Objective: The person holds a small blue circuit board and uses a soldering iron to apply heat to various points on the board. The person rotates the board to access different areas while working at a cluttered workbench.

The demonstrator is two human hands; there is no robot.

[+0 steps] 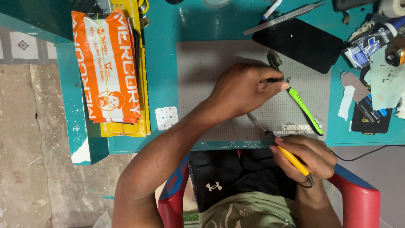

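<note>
A teal surface (164,63) is seen from above, with bare concrete floor (29,139) beyond its left edge. A grey perforated work mat (202,93) is laid at the middle of the surface; left of the mat an orange and white packet (107,67) is stacked on a yellow one, and open teal room is left between them. Right of the mat, a black slab (301,42) and small clutter are crowded. Over the mat's upper middle, a small dark part (276,79) is pinched by the left hand (242,90), beside a green toothbrush (304,106). At the mat's near edge, a yellow-handled soldering iron (291,158) is gripped by the closed right hand (308,156), its tip (253,119) pointed under the left hand.
</note>
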